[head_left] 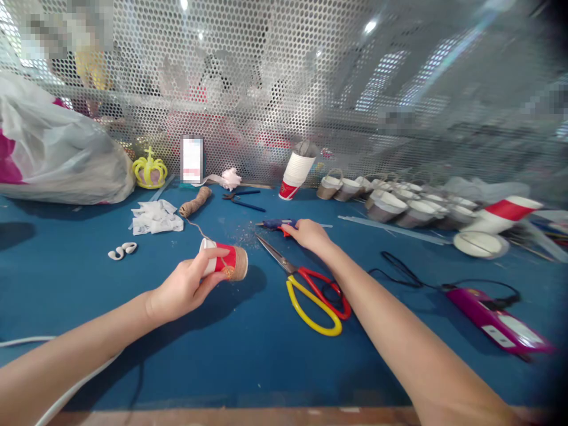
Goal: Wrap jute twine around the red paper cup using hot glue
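Note:
My left hand (184,290) is closed round a red and white paper cup (227,260), tipped on its side above the table. Brown twine (241,264) is wound about the cup's base end, and a strand runs from the cup to a twine bundle (196,202) lying behind. Farther right, my right hand (312,235) grips a blue glue gun (278,224) with an orange trigger, low over the table; its nozzle points left. Between my hands lie large scissors (295,272) with one red and one yellow handle, blades slightly apart.
A purple power strip (497,316) with black cable sits at right. Behind stand stacked paper cups (296,171) and several twine-wrapped cups (386,207). Pliers (244,199), white paper pieces (157,217), earbuds (122,251) and a yellow crown-shaped craft (149,170) lie left of centre, before a metal mesh.

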The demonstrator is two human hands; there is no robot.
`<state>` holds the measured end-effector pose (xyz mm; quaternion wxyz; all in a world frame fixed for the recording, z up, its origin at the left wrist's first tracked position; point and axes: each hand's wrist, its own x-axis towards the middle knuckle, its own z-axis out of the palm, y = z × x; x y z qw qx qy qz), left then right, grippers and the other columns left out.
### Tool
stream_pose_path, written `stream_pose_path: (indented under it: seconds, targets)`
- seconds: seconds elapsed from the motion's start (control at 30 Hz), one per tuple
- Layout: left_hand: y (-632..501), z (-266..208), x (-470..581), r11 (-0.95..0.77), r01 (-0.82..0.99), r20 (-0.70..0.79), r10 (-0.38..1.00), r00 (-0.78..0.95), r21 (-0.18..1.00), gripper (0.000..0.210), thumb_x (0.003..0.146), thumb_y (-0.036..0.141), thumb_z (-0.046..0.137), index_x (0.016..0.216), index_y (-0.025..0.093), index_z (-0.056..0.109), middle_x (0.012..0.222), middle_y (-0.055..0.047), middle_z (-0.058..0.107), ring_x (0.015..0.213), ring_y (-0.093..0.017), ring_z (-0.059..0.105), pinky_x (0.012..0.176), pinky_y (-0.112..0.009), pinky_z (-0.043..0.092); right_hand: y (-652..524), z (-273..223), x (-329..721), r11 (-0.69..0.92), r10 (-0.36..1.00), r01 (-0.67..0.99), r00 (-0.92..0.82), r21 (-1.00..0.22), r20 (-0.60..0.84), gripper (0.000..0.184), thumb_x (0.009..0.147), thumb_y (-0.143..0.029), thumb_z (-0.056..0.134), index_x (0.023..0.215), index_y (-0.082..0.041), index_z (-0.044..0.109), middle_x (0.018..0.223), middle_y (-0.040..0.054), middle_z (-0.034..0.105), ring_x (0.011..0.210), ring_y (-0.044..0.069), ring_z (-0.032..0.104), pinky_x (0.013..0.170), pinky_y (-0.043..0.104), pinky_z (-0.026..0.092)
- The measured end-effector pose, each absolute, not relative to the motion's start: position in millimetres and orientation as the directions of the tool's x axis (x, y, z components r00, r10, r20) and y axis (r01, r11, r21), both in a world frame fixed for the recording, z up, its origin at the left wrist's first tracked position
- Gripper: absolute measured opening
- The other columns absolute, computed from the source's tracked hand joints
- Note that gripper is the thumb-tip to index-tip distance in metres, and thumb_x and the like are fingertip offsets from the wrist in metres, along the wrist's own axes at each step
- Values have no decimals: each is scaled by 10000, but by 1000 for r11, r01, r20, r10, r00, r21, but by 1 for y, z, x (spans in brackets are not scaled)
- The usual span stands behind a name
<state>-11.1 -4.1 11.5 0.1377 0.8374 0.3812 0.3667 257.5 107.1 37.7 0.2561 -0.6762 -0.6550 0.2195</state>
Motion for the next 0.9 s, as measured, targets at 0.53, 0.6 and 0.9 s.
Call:
stream_pose_path:
  seconds: [0.53, 0.6, 0.9]
  targets:
    - [-4, 10, -10, -689, 511, 415, 721, 555, 513, 229, 877, 215, 382, 1104, 185, 380, 794, -37, 654, 619, -141, 625, 577, -231, 471, 75, 66, 138, -137, 771, 155, -603, -978, -204, 51, 691, -149, 626, 642, -143, 636, 688, -7, 641, 618, 61, 544, 605, 189, 401]
    - [-4, 12, -11, -629, 495, 389, 769, 507, 599, 271, 876, 234, 394, 1140, 184, 364, 836, -34, 642, 646, -132, 615, 608, -228, 471, 75, 68, 149, -76, 823, 77, -558, -994, -106, 60, 685, -197, 646, 659, -144, 643, 695, -5, 634, 640, 65, 541, 602, 191, 394]
    - [-7, 17, -7, -376, 357, 256, 905, 339, 855, 368, 869, 341, 419, 1197, 190, 347, 764, 11, 548, 604, -102, 488, 584, -210, 436, 60, 76, 175, 121, 934, -33, -334, -992, 125, 169, 627, -298, 693, 687, -146, 649, 609, -17, 575, 557, 71, 468, 525, 219, 357]
